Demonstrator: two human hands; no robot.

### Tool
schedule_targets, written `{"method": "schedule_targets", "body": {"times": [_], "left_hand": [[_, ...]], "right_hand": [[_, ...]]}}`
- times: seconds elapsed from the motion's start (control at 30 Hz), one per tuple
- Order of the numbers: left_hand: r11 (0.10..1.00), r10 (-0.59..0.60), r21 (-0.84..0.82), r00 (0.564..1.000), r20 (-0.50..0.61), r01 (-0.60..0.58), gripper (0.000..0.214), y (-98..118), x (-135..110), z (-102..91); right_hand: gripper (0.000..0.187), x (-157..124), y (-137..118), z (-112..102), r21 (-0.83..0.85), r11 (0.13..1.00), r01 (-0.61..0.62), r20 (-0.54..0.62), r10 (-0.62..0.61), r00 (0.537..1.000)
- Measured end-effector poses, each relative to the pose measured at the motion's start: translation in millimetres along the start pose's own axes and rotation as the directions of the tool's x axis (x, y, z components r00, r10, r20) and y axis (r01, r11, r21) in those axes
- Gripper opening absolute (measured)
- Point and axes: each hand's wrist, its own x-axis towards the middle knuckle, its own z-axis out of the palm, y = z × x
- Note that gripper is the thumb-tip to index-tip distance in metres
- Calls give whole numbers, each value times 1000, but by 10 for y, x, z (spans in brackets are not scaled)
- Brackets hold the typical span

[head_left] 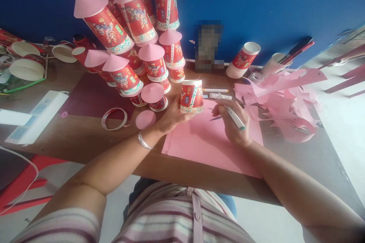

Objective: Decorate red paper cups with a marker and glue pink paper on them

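Observation:
My left hand [171,115] grips the base of an upside-down red printed paper cup [191,96] that stands on a pink paper sheet [205,140]. My right hand [234,121] is closed around a white marker with a green end [234,117], its tip down on the pink sheet right beside the cup. A silver bangle sits on my left wrist.
Stacks of red cups topped with pink paper cones [134,34] lean behind the cup. A pink paper circle [145,119] and a tape ring [114,119] lie to the left. Pink offcuts [285,98] pile at the right, near more cups [243,60] and a cup of pens [275,63].

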Motion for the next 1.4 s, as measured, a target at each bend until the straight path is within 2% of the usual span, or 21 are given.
{"method": "schedule_targets", "body": {"times": [0.1,0.2,0.43,0.6,0.77,0.9,1.03,1.17,1.27,1.4], "left_hand": [[998,-21,-64,1000,4,22,68,-37,-12,-21],[984,-45,-173,999,25,48,62,-52,-23,-34],[936,-155,-313,987,50,162,54,54,-6,29],[910,-192,-363,979,63,202,57,134,7,68],[925,-171,-322,978,117,200,58,133,9,51],[915,-196,-330,970,141,233,50,132,21,68],[915,-205,-329,971,123,235,33,153,31,108],[919,-204,-327,976,80,219,36,178,36,131],[933,-175,-314,984,33,176,38,181,46,140],[963,-141,-231,990,17,142,40,155,52,143]], "right_hand": [[19,45,-38,-43,-105,980,167,-25,-170,985],[14,70,-94,-65,-170,946,275,-36,-285,958],[9,95,-178,-107,-114,946,304,5,-306,952],[16,70,-186,-55,-154,917,367,-28,-376,926],[27,-6,-167,8,-263,813,520,175,-490,854],[34,-49,-114,36,-275,764,584,252,-529,810],[41,-70,-76,18,-253,770,585,250,-532,809],[41,-63,-89,-53,-266,797,543,196,-507,840],[37,-26,-152,-94,-212,842,497,141,-477,868],[26,10,-245,-85,-162,863,478,128,-462,877]]}}
